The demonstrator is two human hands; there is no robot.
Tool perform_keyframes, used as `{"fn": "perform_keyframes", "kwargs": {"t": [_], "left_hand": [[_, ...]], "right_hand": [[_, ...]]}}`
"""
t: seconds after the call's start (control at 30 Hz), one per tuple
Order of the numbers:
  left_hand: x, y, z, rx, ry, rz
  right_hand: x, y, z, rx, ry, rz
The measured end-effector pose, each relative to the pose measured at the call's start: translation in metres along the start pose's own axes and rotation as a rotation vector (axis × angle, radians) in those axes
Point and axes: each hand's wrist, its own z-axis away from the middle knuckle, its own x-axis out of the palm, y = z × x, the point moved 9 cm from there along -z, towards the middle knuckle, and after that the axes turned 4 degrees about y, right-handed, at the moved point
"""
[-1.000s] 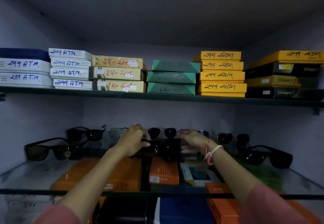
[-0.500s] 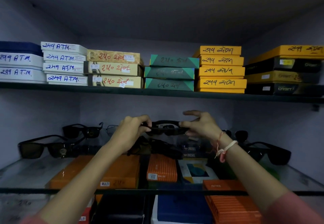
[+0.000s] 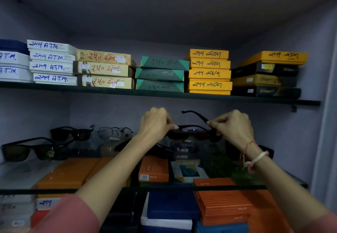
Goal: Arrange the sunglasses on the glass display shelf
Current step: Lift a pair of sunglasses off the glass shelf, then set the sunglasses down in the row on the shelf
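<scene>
Black sunglasses (image 3: pixel 191 132) sit in the air above the glass shelf (image 3: pixel 127 190), gripped at both ends: left hand (image 3: pixel 156 123) pinched on one end, right hand (image 3: pixel 232 125) closed on the other w/ its temple arm swung up. Left of held pair, 2 dark pairs (image 3: pixel 36 150) (image 3: pixel 73 133) + 1 clear wire-frame pair (image 3: pixel 114 132) rest on shelf. Upper shelf: 4 yellow boxes (image 3: pixel 209 73), 3 green boxes (image 3: pixel 162 74).

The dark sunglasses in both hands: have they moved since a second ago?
Yes. The sunglasses have risen off the glass shelf toward the upper shelf, with one arm now swung open.
</scene>
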Motion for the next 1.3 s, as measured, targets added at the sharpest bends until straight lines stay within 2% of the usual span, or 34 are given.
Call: {"fn": "perform_keyframes", "kwargs": {"t": [0.2,0.33,0.53,0.97,1.13,1.23,1.3], "left_hand": [[0.027,0.02,-0.008,-0.039,0.018,-0.102],[0.049,0.009,-0.009,-0.184,-0.06,-0.035],[0.073,-0.001,-0.008,-0.29,-0.222,-0.038],[0.103,-0.014,-0.017,-0.266,-0.368,-0.035],[0.072,-0.048,-0.021,-0.253,-0.245,-0.084],[0.045,-0.08,-0.019,-0.261,-0.144,-0.264],[0.034,-0.103,-0.014,-0.292,-0.157,-0.421]], "right_hand": [[-0.011,0.032,-0.003,0.083,-0.008,0.128],[0.005,0.044,-0.003,0.109,-0.102,0.181],[0.036,0.052,-0.004,0.068,-0.2,0.266],[0.063,0.048,-0.009,-0.003,-0.326,0.487],[0.073,0.022,-0.011,-0.128,-0.268,0.641],[0.082,-0.01,-0.007,-0.166,-0.22,0.462],[0.097,-0.034,0.001,-0.19,-0.274,0.31]]}}
